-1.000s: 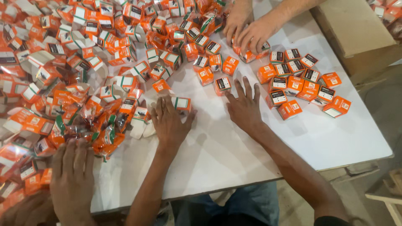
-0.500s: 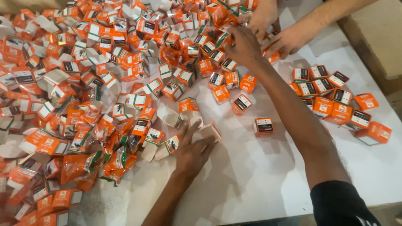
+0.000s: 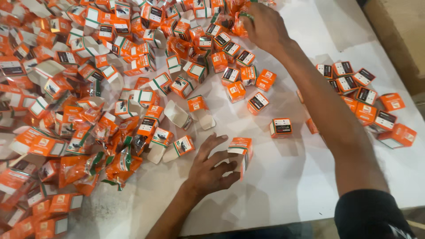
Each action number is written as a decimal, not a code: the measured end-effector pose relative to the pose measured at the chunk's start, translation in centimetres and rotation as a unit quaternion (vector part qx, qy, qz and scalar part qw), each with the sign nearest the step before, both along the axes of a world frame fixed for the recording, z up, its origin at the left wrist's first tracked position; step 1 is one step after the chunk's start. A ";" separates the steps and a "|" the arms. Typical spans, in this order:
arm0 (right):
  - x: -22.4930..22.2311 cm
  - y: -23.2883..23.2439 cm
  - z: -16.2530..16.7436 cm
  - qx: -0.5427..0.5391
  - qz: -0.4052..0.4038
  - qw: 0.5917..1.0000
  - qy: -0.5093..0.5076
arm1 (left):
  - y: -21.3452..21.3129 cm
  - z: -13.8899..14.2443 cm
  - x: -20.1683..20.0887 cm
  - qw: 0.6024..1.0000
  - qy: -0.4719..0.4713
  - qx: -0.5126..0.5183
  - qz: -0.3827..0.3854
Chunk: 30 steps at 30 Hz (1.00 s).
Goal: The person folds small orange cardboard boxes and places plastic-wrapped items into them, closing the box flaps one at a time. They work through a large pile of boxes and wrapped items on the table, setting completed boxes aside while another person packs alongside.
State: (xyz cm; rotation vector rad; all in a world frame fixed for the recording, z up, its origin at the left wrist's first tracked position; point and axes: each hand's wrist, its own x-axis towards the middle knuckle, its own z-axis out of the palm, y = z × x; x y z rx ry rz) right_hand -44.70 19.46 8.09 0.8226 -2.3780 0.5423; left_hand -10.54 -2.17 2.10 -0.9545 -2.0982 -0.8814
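Looking left to right: heap of small orange-and-white cartons and orange sachets covers the left half of the white worktop, piled loose, many cartons open-ended or flattened, so probably unfilled stock.

Left hand lies low at centre, palm down on the worktop at the heap's near edge. Fingers are spread, thumb and forefinger closing round one box, which stands upright with its top flap open. Grip looks light, more steadying than lifting; open end faces up, likely to keep it ready for filling. An open carton lies on its side just beside the hand.

Right hand reaches across to the far side of the heap, arm stretched diagonally over the worktop. Fingers are curled over something orange with a green edge, probably a sachet; can't tell whether it is actually gripped or just touched.

Under and beside that arm, scattered closed boxes, e.g. one alone, lie apart from each other.

Far right: closed boxes in a tight group, touching, sides aligned, evidently sorted away from the loose heap.
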 end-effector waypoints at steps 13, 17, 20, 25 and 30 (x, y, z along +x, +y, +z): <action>29.8 4.0 -8.3 -0.278 0.108 0.886 -0.356 | 2.5 -3.1 -1.0 0.991 -0.099 -0.030 -0.080; 28.4 4.2 -9.9 -0.405 0.151 0.805 -0.406 | 2.5 -3.2 -0.8 0.994 -0.099 -0.055 -0.007; 28.7 5.0 -9.6 -0.392 0.204 0.803 -0.399 | 2.7 -2.9 -0.9 0.984 -0.174 0.011 0.020; 29.3 4.7 -8.2 -0.374 0.122 0.748 -0.535 | 1.1 -1.9 -2.6 0.978 -0.191 0.041 0.071; 28.5 3.9 -8.3 -0.461 0.098 0.728 -0.497 | 0.5 -1.1 -2.9 0.949 -0.315 0.003 0.015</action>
